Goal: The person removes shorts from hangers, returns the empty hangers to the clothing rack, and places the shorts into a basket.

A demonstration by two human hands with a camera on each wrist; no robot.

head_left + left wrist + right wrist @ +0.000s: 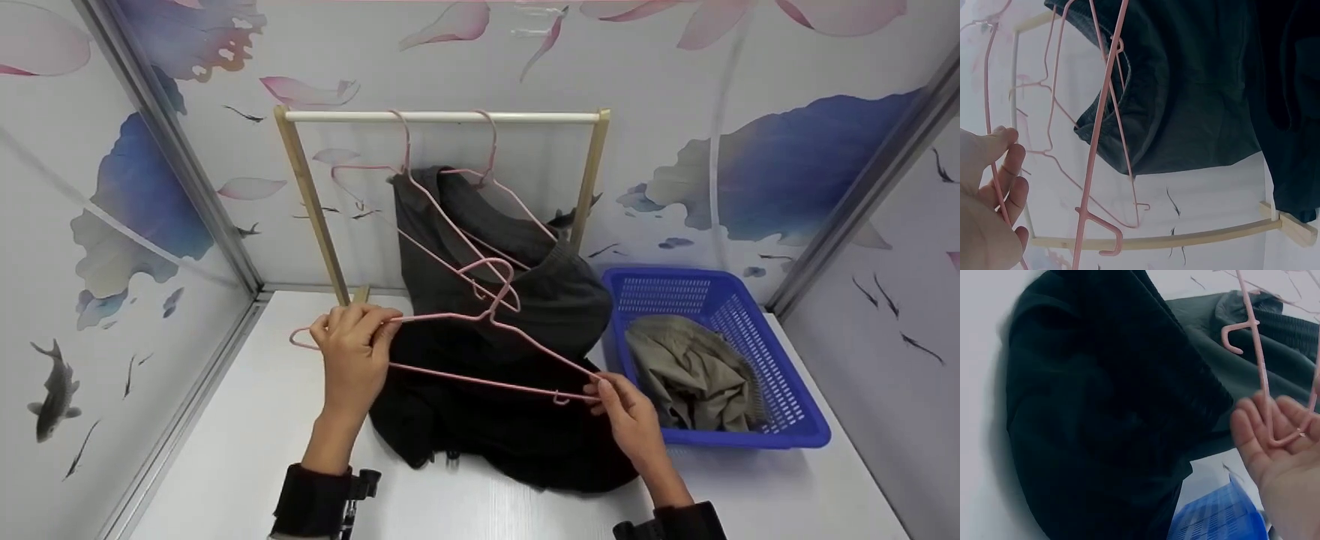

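A pink wire hanger [487,381] is held up in front of me by both hands. My left hand [352,360] pinches its left shoulder, with the wire running between thumb and fingers [1012,169]. At the opposite end, my right hand [634,416] holds the right corner, which lies across the curled fingers [1249,422]. Behind and below the hanger, a black garment [517,442] with a ribbed elastic waistband [1207,377] lies bunched on the table. Beyond it hangs a dark grey garment [562,307] with a wide opening.
Two more pink hangers [407,142] hook over the white rail [337,117] of a wooden-sided rack, the grey garment with them. To the right, a blue plastic basket [814,431] contains an olive garment [694,367]. Printed wall panels [450,67] enclose the white table [247,420].
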